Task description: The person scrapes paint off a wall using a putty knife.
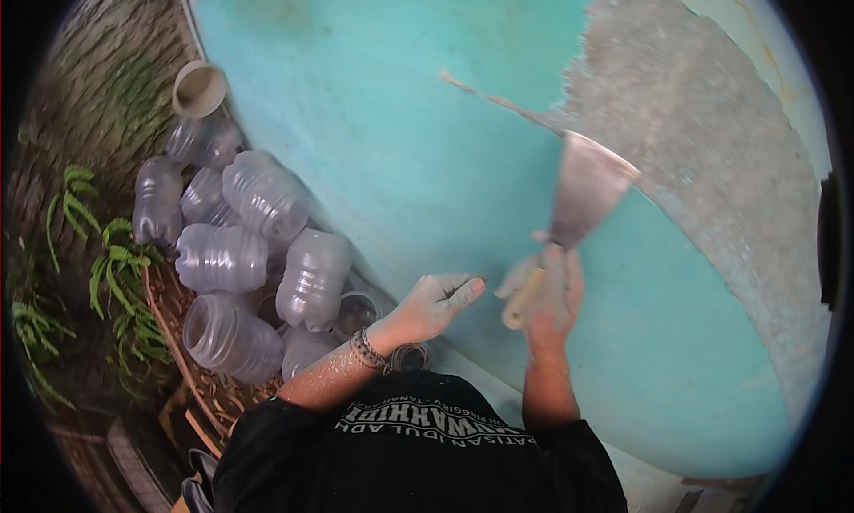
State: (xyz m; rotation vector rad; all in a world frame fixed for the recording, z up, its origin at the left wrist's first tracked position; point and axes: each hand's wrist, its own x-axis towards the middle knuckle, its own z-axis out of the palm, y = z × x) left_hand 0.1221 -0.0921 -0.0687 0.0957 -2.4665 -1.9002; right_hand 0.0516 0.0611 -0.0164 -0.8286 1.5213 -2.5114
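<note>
My right hand (551, 299), dusty and pale with powder, is wrapped round the light handle of a wide paint scraper (592, 184). The blade fans out away from me. Its broad edge lies at the border between turquoise paint (391, 95) and a bare grey patch (703, 104) on the large surface before me. From that edge a thin torn strip (498, 101) runs off to the left across the paint. My left hand (440, 304) is closed, thumb over curled fingers, to the left of the scraper handle. A small dark bit shows by its thumb; what it holds is unclear.
Several clear plastic bottles and jars (227, 257) are heaped at the left, against the turquoise surface. A beige pot (198, 88) stands beyond them. Green ferns (116, 277) grow beside a rough wall (98, 77). A brown cord or stem (178, 339) curves past the heap.
</note>
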